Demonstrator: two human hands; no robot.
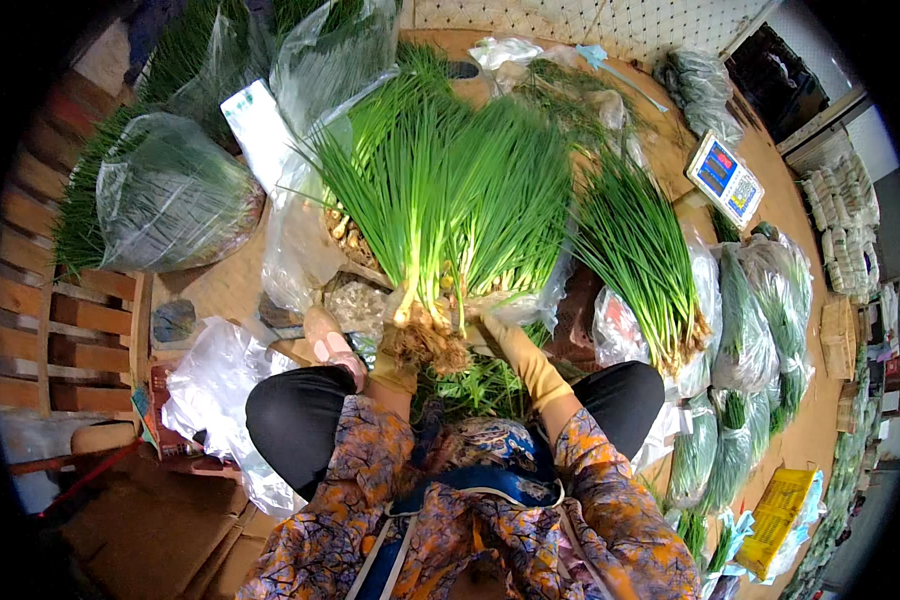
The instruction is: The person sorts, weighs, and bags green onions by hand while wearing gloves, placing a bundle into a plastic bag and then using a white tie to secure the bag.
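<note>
A tan glove covers my left hand (395,367), which is shut on a bunch of green onions (420,300) from below; the brown, soil-covered roots partly hide the fingers. My right hand (504,334), gloved too, reaches up beside the same roots, its fingertips at the lower edge of a pile of green onions (521,195); whether it grips anything is unclear. Loose green trimmings (480,386) lie between my wrists. Right of the pile, another bunch of green onions (645,262) rests with its roots towards me.
At the left are a plastic-wrapped bundle (180,191), a clear plastic bag (217,375) and a wooden pallet (94,307). A digital scale display (724,180), bagged green onions (746,322) and a yellow crate (776,517) stand at the right.
</note>
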